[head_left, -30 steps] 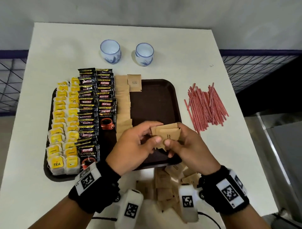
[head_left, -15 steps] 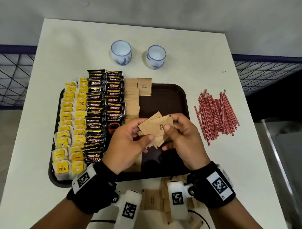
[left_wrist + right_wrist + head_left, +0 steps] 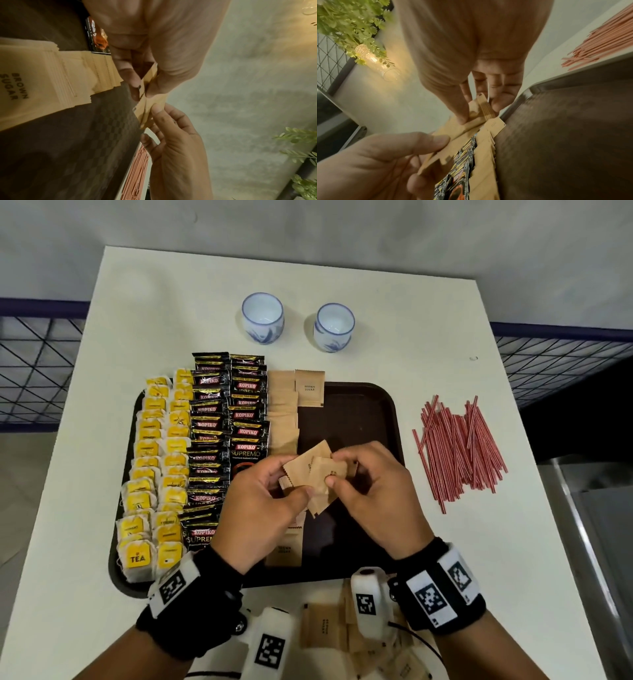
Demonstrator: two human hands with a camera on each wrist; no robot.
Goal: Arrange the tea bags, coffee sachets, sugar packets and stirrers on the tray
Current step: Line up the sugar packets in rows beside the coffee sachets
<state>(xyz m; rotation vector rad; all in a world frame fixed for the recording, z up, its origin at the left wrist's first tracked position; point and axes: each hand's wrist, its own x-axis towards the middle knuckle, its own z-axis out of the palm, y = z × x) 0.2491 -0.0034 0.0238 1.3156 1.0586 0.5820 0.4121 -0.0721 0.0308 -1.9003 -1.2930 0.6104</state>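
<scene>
We hold a small fan of brown sugar packets just above the tray, our left hand pinching one side, thumb on top, and our right hand pinching the other. Over the last second the bunch has travelled forward from the tray's near edge to above its bare middle, beside the finished sugar column, so we judge a second column comes next. Loose packets and stirrers wait on the table.
</scene>
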